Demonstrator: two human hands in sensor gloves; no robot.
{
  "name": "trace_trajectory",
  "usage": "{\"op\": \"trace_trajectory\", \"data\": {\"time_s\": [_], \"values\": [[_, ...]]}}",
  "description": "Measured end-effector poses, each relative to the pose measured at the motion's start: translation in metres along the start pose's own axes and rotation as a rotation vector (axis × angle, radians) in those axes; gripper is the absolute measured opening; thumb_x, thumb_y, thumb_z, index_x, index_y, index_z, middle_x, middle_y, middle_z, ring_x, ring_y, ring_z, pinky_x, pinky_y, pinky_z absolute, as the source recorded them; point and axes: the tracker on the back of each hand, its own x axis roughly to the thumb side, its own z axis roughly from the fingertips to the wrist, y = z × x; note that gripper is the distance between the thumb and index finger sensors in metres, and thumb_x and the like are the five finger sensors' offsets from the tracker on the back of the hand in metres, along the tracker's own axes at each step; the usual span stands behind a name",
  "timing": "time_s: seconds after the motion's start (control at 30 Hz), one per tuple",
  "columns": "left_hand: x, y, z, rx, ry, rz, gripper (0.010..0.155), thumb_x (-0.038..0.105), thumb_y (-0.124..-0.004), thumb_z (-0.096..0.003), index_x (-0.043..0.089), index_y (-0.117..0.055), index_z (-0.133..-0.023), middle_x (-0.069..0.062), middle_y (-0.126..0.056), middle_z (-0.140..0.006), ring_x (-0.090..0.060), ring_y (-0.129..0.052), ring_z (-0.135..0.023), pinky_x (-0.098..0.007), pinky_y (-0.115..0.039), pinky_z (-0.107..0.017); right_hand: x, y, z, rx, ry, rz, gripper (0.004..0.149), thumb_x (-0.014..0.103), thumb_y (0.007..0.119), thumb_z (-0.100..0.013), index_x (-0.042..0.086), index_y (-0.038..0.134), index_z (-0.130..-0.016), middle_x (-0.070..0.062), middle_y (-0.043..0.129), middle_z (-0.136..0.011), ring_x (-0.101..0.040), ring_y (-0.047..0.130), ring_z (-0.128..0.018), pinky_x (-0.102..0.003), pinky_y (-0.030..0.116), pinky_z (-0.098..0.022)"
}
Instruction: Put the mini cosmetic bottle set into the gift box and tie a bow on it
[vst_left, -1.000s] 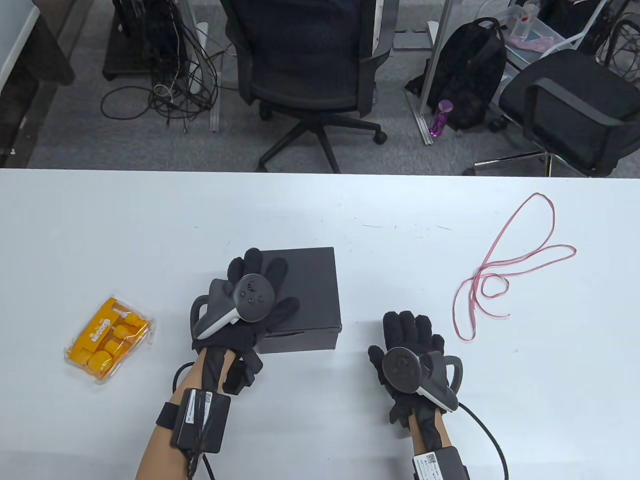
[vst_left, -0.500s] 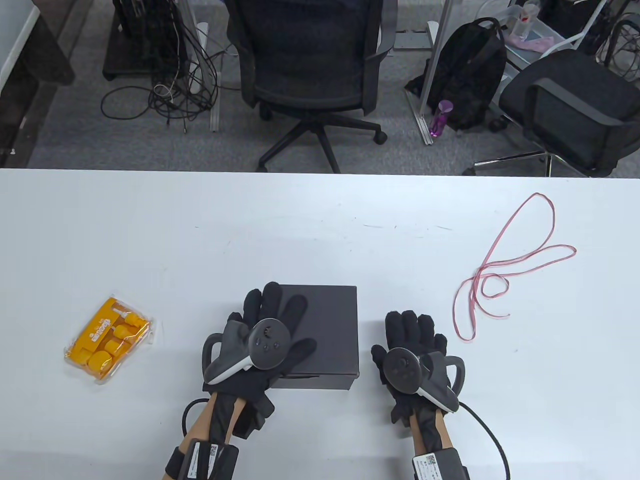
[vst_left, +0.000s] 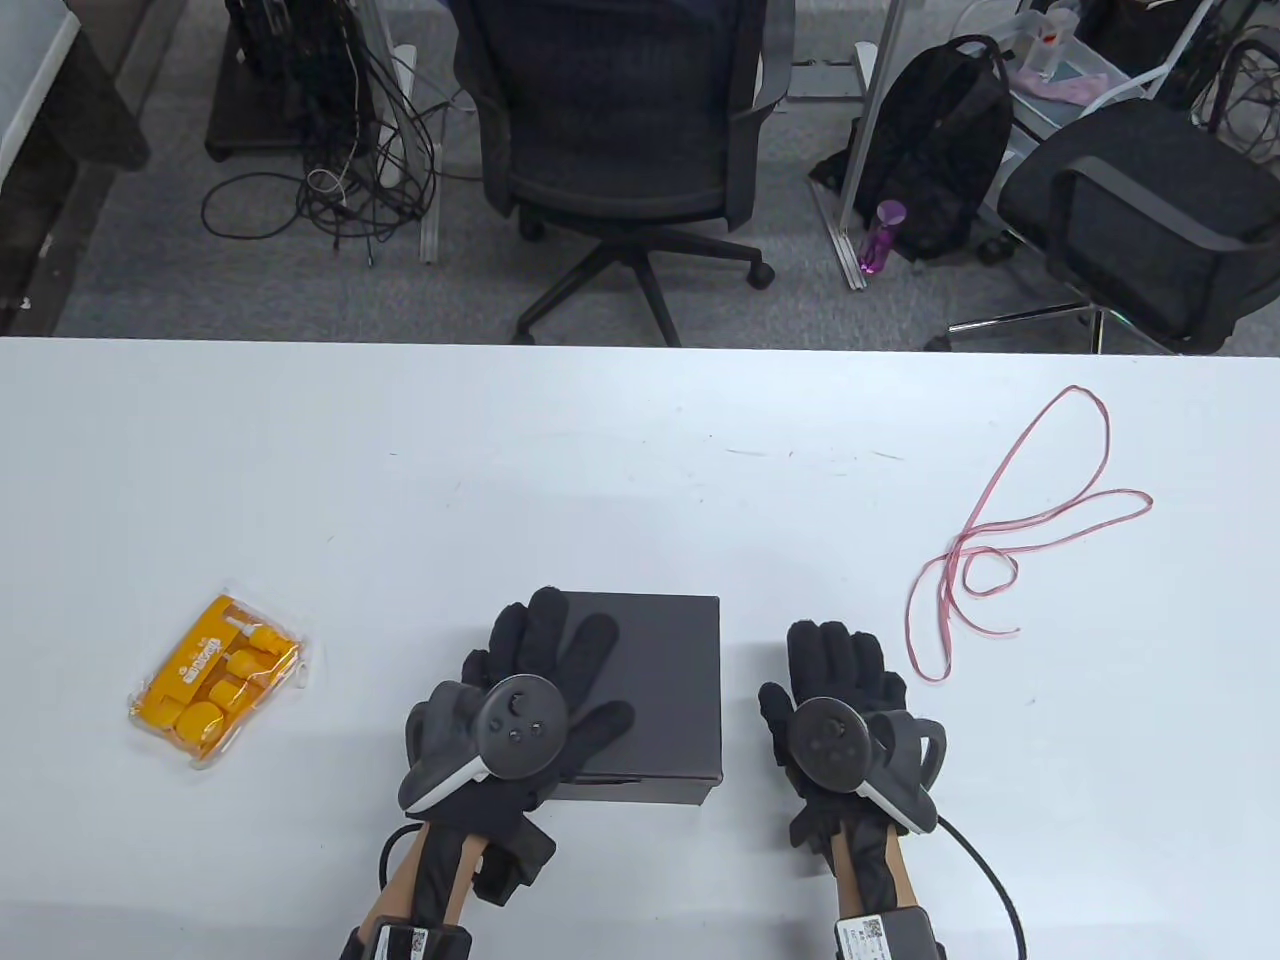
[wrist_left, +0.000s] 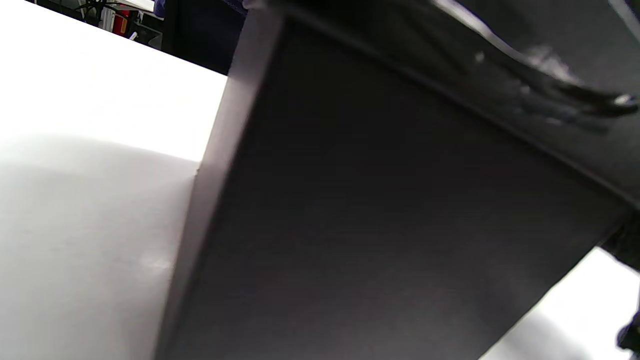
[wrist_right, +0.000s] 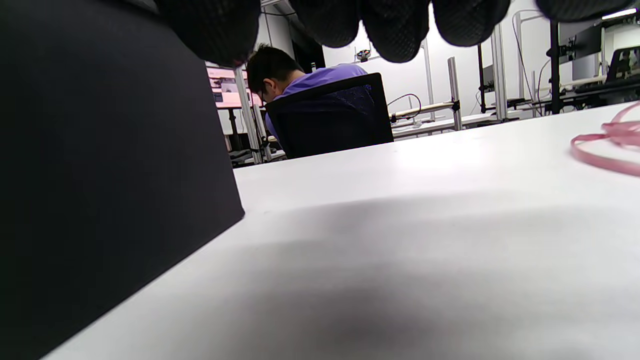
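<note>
Box (vst_left: 660, 650): black, lid closed, near your edge of the white surface (vst_left: 640, 450), roughly square from above, sides close to parallel with the surface edges. A notch showed in the front wall facing you. In the left wrist view the box (wrist_left: 380, 210) filled most of the frame, out of focus; in the right wrist view its dark side (wrist_right: 100, 165) stood at the frame's left.

Left hand (vst_left: 525, 700): you laid it flat on the lid's left part, fingers (vst_left: 545, 620) straight and spread, pointing away from you, thumb stretched to the right across the lid. Nothing was gripped; the hand only pressed or rested.

Right hand (vst_left: 840, 710): you kept it just beside the box's right wall, on or just above the surface, fingers together and reaching forward, fairly straight, holding nothing. Whether it touched the box could not be told. In the right wrist view its fingertips (wrist_right: 395, 25) hung from the top edge.

Bottle set (vst_left: 215, 675): orange, in clear packaging, flat on the surface well to the left of the box, apart from both hands. Long axis ran diagonally, from near-left to far-right.

Ribbon (vst_left: 1010, 530): pink, thin, lying in loose loops on the right part of the surface, beyond and to the right of your right hand, untouched. One loop (wrist_right: 605, 145) showed at the right edge of the right wrist view.
</note>
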Motion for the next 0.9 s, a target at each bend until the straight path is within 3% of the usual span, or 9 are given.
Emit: {"op": "trace_trajectory", "data": {"time_s": [0.07, 0.13, 0.2, 0.27, 0.43, 0.57, 0.7, 0.9], "values": [[-0.004, 0.002, 0.001, 0.013, -0.001, 0.052, 0.077, 0.064, -0.059, -0.0564, 0.030, -0.037, -0.122, -0.015, -0.015, -0.124, -0.060, -0.033, -0.112, -0.079, -0.048, -0.073, -0.001, 0.001, 0.000, -0.007, 0.003, -0.067, 0.066, 0.031, 0.063, -0.062, -0.008, 0.042, -0.110, -0.042, 0.047, -0.107, -0.068, 0.047, -0.089, -0.083, 0.048, -0.054], [-0.012, 0.005, 0.004, 0.063, -0.013, 0.141, 0.074, 0.060, -0.055, -0.0588, 0.029, -0.032, -0.122, -0.015, -0.020, -0.124, -0.058, -0.041, -0.111, -0.076, -0.053, -0.072, -0.001, 0.000, 0.000, -0.020, 0.002, -0.127, 0.064, 0.029, 0.061, -0.062, -0.008, 0.043, -0.110, -0.041, 0.049, -0.106, -0.067, 0.055, -0.087, -0.080, 0.054, -0.055], [-0.026, 0.007, 0.010, 0.179, 0.000, 0.350, 0.066, 0.050, -0.054, -0.0613, 0.028, -0.036, -0.120, -0.017, -0.031, -0.123, -0.055, -0.054, -0.109, -0.074, -0.058, -0.071, -0.003, -0.002, 0.000, -0.047, 0.000, -0.252, 0.062, 0.028, 0.059, -0.062, -0.008, 0.044, -0.110, -0.041, 0.052, -0.106, -0.064, 0.060, -0.086, -0.077, 0.058, -0.055], [-0.043, 0.006, 0.015, 0.221, 0.040, 0.539, 0.066, 0.048, -0.052, -0.0619, 0.022, -0.036, -0.120, -0.023, -0.037, -0.121, -0.053, -0.062, -0.106, -0.072, -0.062, -0.070, -0.004, -0.002, 0.000, -0.078, 0.004, -0.417, 0.060, 0.027, 0.057, -0.062, -0.007, 0.046, -0.110, -0.040, 0.053, -0.105, -0.064, 0.063, -0.085, -0.076, 0.059, -0.055], [-0.075, -0.018, 0.020, 0.164, 0.080, 0.887, 0.065, 0.047, -0.048, -0.0630, 0.021, -0.033, -0.120, -0.023, -0.039, -0.121, -0.053, -0.063, -0.105, -0.071, -0.062, -0.070, -0.001, 0.007, -0.001, -0.061, -0.006, -0.902, 0.061, 0.030, 0.048, -0.063, -0.004, 0.037, -0.113, -0.041, 0.049, -0.108, -0.064, 0.061, -0.086, -0.077, 0.058, -0.055], [-0.080, -0.044, 0.017, 0.119, 0.070, 1.208, 0.067, 0.053, -0.042, -0.0625, 0.029, -0.022, -0.121, -0.023, -0.026, -0.124, -0.061, -0.044, -0.109, -0.078, -0.051, -0.070, 0.010, 0.020, -0.002, 0.080, -0.077, -1.190, 0.070, 0.042, 0.039, -0.063, -0.001, 0.018, -0.115, -0.043, 0.026, -0.113, -0.071, 0.041, -0.091, -0.083, 0.047, -0.056], [-0.070, -0.049, 0.014, 0.020, 0.026, 1.188, 0.069, 0.057, -0.038, -0.0621, 0.029, -0.015, -0.121, -0.024, -0.016, -0.123, -0.063, -0.027, -0.110, -0.082, -0.039, -0.070, 0.022, 0.027, -0.002, 0.160, -0.139, -1.199, 0.074, 0.047, 0.033, -0.063, 0.001, 0.010, -0.115, -0.042, 0.015, -0.113, -0.073, 0.028, -0.092, -0.085, 0.042, -0.057], [-0.063, -0.052, 0.014, 0.046, 0.041, 1.150, 0.068, 0.056, -0.037, -0.0624, 0.028, -0.013, -0.120, -0.024, -0.014, -0.122, -0.062, -0.024, -0.109, -0.082, -0.038, -0.070, 0.029, 0.030, -0.001, 0.138, -0.117, -1.136, 0.068, 0.041, 0.034, -0.064, 0.004, 0.006, -0.113, -0.041, 0.012, -0.111, -0.070, 0.025, -0.092, -0.084, 0.042, -0.057]]}}
